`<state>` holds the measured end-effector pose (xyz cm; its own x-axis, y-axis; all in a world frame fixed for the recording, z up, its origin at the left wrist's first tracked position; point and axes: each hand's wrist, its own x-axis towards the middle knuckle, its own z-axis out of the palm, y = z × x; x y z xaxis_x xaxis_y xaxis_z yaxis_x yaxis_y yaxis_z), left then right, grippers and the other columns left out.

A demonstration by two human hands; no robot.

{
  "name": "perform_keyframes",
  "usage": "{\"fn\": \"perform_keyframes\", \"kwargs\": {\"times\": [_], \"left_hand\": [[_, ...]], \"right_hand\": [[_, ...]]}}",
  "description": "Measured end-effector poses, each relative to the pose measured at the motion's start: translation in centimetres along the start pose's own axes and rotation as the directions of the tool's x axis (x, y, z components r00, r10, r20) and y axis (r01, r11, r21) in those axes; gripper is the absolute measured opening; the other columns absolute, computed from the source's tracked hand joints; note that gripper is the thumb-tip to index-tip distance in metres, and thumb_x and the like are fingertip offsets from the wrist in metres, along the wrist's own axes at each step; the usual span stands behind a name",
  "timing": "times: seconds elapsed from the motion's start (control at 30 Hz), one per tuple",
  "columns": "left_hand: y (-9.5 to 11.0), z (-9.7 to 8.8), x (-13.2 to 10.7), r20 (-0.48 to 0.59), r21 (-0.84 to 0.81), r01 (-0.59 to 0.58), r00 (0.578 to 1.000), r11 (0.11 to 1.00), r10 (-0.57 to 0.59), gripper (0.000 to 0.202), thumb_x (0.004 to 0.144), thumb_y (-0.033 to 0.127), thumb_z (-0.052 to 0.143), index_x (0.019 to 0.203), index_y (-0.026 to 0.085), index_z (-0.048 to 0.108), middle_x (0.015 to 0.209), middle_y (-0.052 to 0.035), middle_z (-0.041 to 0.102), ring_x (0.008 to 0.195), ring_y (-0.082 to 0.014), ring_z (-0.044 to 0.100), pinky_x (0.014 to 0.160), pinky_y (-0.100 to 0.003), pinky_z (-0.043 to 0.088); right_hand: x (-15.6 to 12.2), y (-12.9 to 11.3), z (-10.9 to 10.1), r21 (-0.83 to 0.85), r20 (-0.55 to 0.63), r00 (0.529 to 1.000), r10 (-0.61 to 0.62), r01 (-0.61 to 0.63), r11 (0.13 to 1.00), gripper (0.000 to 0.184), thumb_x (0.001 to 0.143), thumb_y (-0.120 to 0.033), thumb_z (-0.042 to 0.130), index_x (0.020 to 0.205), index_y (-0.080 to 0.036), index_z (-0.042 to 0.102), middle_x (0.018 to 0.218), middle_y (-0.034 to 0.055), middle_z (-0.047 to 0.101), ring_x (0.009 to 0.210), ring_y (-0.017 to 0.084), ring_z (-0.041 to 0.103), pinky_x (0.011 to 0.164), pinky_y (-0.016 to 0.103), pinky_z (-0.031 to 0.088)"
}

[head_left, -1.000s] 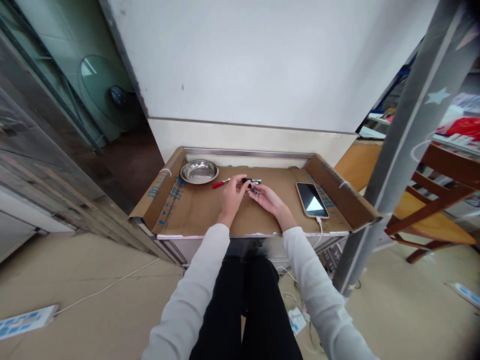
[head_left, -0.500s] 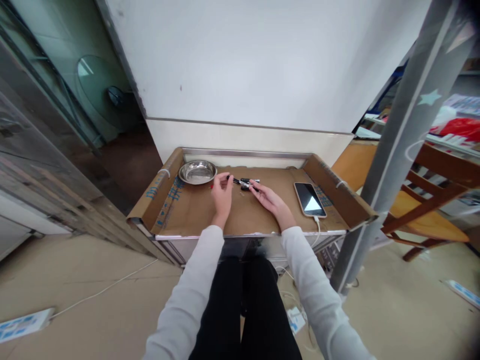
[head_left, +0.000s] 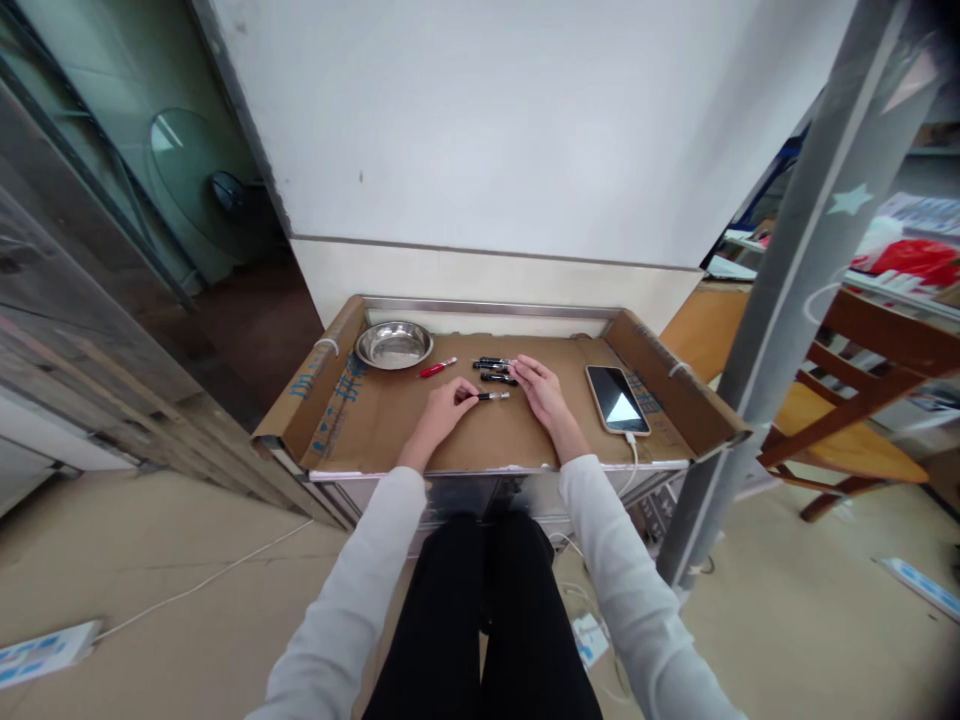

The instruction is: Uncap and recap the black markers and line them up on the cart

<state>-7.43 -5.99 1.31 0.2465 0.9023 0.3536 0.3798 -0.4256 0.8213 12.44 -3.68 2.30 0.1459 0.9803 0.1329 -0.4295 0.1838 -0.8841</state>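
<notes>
Black slim plastic pen [head_left: 493, 396] on the brown cardboard tray liner [head_left: 390, 420] looks light, stiff, slick-barrelled, best pinched mid-barrel; left hand [head_left: 442, 405] pinches its left end, right hand [head_left: 541, 388] lies flat and empty beside two more black pens [head_left: 499, 378].

Small back-room workshop or stockroom, not home. I sit at makeshift bench [head_left: 390, 430]: metal frame, top lined with flattened shipping cardboard, flaps folded up as side walls. Plain floor, power strip [head_left: 45, 650] lying loose on it, cables [head_left: 592, 600] trailing under bench. Grey steel post [head_left: 772, 300] at my right, shelves of packaged goods [head_left: 907, 250] behind it. Round glass tabletop [head_left: 184, 165] stored on edge at left. Steel dish [head_left: 394, 344], pens [head_left: 495, 378], charging phone [head_left: 616, 398] on bench: hand-work spot.
</notes>
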Motion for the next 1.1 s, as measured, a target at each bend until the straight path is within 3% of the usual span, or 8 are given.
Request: {"fn": "perform_keyframes", "kwargs": {"times": [0.17, 0.33, 0.53, 0.67, 0.77, 0.87, 0.97, 1.1], "left_hand": [[0.5, 0.1, 1.1, 0.103, 0.179, -0.135, 0.988, 0.975, 0.118, 0.008, 0.079, 0.021, 0.059, 0.087, 0.019, 0.06, 0.088, -0.0035, 0.063, 0.084, -0.0167, 0.058, 0.081, -0.032, 0.047], [-0.3, 0.2, 3.3, 0.159, 0.255, -0.222, 0.97, 0.941, 0.186, 0.008, 0.082, 0.021, 0.056, 0.089, 0.018, 0.058, 0.092, -0.0046, 0.059, 0.091, -0.0185, 0.056, 0.086, -0.034, 0.046], [-1.0, 0.8, 4.2, 0.124, 0.321, -0.278, 0.96, 0.905, 0.251, 0.01, 0.085, 0.02, 0.051, 0.091, 0.018, 0.058, 0.096, -0.0055, 0.056, 0.098, -0.0195, 0.054, 0.093, -0.037, 0.043], [-0.3, 0.3, 2.8, 0.059, 0.341, -0.297, 0.954, 0.892, 0.295, 0.02, 0.086, 0.015, 0.042, 0.097, 0.019, 0.058, 0.1, -0.0054, 0.057, 0.1, -0.0185, 0.053, 0.098, -0.038, 0.04], [0.4, -0.3, 1.7, 0.154, 0.261, -0.299, 0.952, 0.918, 0.266, 0.027, 0.083, 0.011, 0.041, 0.101, 0.02, 0.059, 0.1, -0.0041, 0.057, 0.092, -0.0156, 0.056, 0.091, -0.032, 0.045], [0.9, -0.5, 1.1, 0.233, 0.252, -0.3, 0.942, 0.92, 0.243, 0.025, 0.083, 0.02, 0.048, 0.105, 0.021, 0.059, 0.101, -0.0039, 0.057, 0.086, -0.0153, 0.057, 0.088, -0.032, 0.047], [1.1, -0.3, 1.1, 0.282, 0.275, -0.339, 0.923, 0.9, 0.262, 0.021, 0.084, 0.029, 0.052, 0.101, 0.023, 0.062, 0.102, -0.0042, 0.057, 0.097, -0.0183, 0.056, 0.092, -0.033, 0.044], [1.0, 0.1, 1.7, 0.274, 0.284, -0.299, 0.936, 0.911, 0.222, 0.017, 0.085, 0.033, 0.053, 0.091, 0.023, 0.065, 0.097, -0.0038, 0.057, 0.093, -0.0183, 0.056, 0.089, -0.032, 0.045]], "right_hand": [[-1.0, -0.2, -0.3, -0.393, 0.172, 0.967, -0.187, 0.241, 0.888, 0.025, 0.068, -0.039, 0.073, 0.081, -0.019, 0.066, 0.086, 0.0037, 0.07, 0.08, 0.015, 0.065, 0.084, 0.033, 0.052], [-2.1, -0.1, -1.0, -0.558, 0.372, 0.915, -0.153, 0.352, 0.752, 0.019, 0.077, -0.038, 0.063, 0.081, -0.02, 0.067, 0.09, 0.0048, 0.07, 0.087, 0.018, 0.065, 0.082, 0.032, 0.05], [-2.5, 0.1, -0.6, -0.637, 0.51, 0.856, -0.087, 0.443, 0.631, 0.013, 0.081, -0.028, 0.056, 0.087, -0.021, 0.066, 0.093, 0.0026, 0.07, 0.089, 0.016, 0.066, 0.083, 0.029, 0.05], [-2.7, -0.1, -0.7, -0.695, 0.54, 0.835, -0.106, 0.514, 0.504, 0.017, 0.085, -0.023, 0.049, 0.089, -0.023, 0.065, 0.096, 0.002, 0.07, 0.091, 0.016, 0.065, 0.087, 0.03, 0.047], [-2.7, 0.0, -1.0, -0.706, 0.551, 0.825, -0.125, 0.541, 0.457, 0.018, 0.085, -0.021, 0.047, 0.091, -0.023, 0.064, 0.099, 0.0023, 0.069, 0.093, 0.016, 0.064, 0.088, 0.03, 0.046], [-2.8, -0.2, -1.4, -0.734, 0.553, 0.819, -0.154, 0.566, 0.375, 0.017, 0.083, -0.021, 0.052, 0.096, -0.022, 0.063, 0.101, 0.0044, 0.066, 0.098, 0.019, 0.06, 0.09, 0.034, 0.045], [-3.3, -0.4, -1.8, -0.836, 0.443, 0.861, -0.25, 0.498, 0.232, 0.019, 0.079, -0.026, 0.06, 0.098, -0.02, 0.063, 0.101, 0.0088, 0.061, 0.101, 0.024, 0.054, 0.091, 0.04, 0.042], [-3.6, -0.4, -2.2, -0.874, 0.342, 0.911, -0.233, 0.399, 0.276, 0.01, 0.082, -0.024, 0.056, 0.086, -0.019, 0.064, 0.088, 0.0074, 0.058, 0.085, 0.021, 0.056, 0.082, 0.036, 0.046]]}}
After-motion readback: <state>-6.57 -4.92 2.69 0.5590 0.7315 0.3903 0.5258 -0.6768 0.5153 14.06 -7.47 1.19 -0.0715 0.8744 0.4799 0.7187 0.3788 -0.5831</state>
